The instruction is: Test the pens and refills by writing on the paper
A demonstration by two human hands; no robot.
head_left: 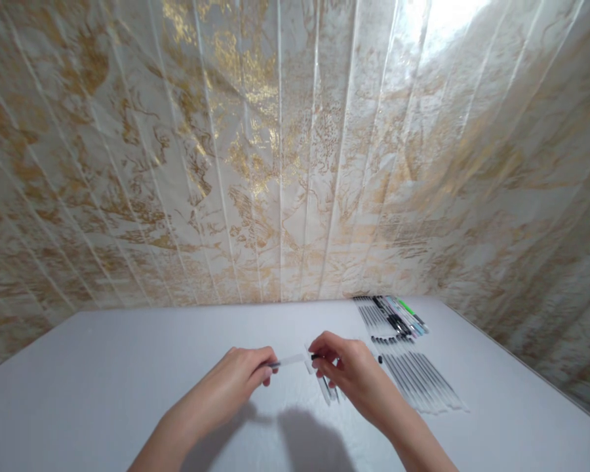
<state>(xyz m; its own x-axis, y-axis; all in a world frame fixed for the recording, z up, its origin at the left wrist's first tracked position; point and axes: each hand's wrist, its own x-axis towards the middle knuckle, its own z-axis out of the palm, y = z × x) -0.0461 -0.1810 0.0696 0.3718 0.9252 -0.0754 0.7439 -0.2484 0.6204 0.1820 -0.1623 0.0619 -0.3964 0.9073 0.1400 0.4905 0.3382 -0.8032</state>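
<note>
My left hand (pixel 250 365) is closed in a pinch round the dark end of a slim pen (pixel 290 359), whose pale, see-through part points right. My right hand (pixel 341 360) faces it, thumb and fingers pinched on a small black pen part (pixel 316 356); its exact kind is hard to make out. A short clear piece (pixel 308 360) shows just left of those fingertips, blurred; I cannot tell whether it is held. Below the right hand, several clear pen pieces (pixel 324 389) lie on the white table (pixel 128 380), partly hidden by the fingers.
To the right lies a row of slim pen refills (pixel 423 380). Behind them are small black pieces (pixel 393 340), another row of thin rods (pixel 370 316), and several pens (pixel 398 321), one with a green part (pixel 406 306). A gold-patterned curtain (pixel 255 164) hangs along the table's back edge.
</note>
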